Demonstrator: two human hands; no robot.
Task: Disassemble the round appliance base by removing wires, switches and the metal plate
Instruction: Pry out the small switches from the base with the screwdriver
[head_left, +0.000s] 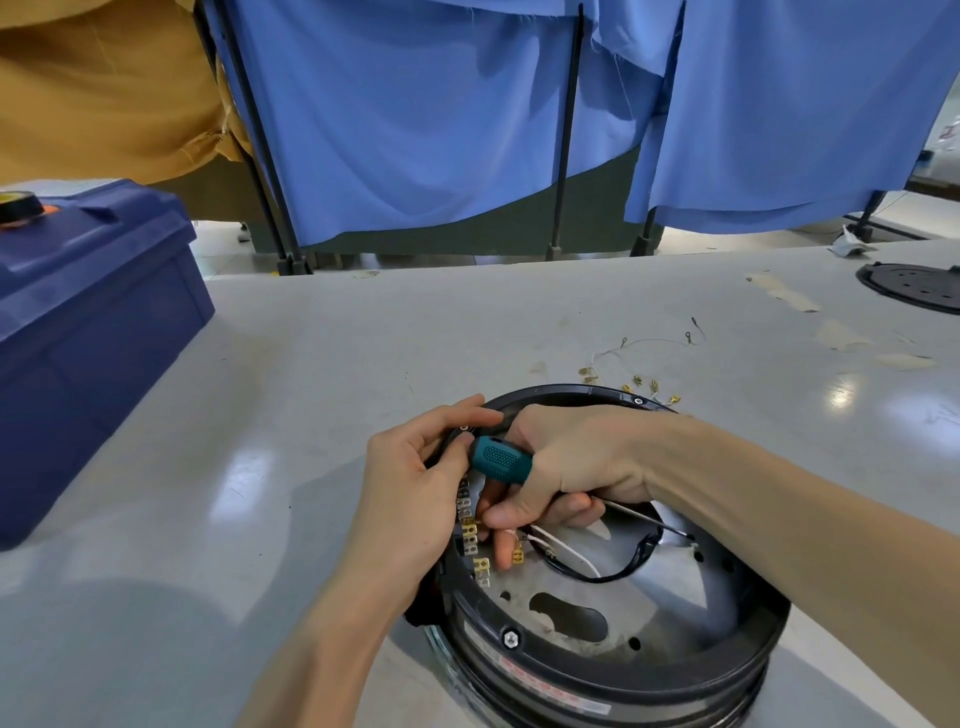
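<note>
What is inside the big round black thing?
Inside the round base: a metal plate with holes, a white wire, a black wire and brass terminals on the left wall. The right hand holding a screwdriver and the left hand gripping the rim hide the far-left part.

No wording can be read anywhere. A label (540, 691) on the round base (613, 673), bottom centre, carries red print. It is too blurred to make out.

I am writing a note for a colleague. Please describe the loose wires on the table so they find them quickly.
Find the round black base on the grey table. Just beyond its far rim lie the loose wires: thin, pale, with brass terminals, outside the base, unlike the white wire inside it.
</note>
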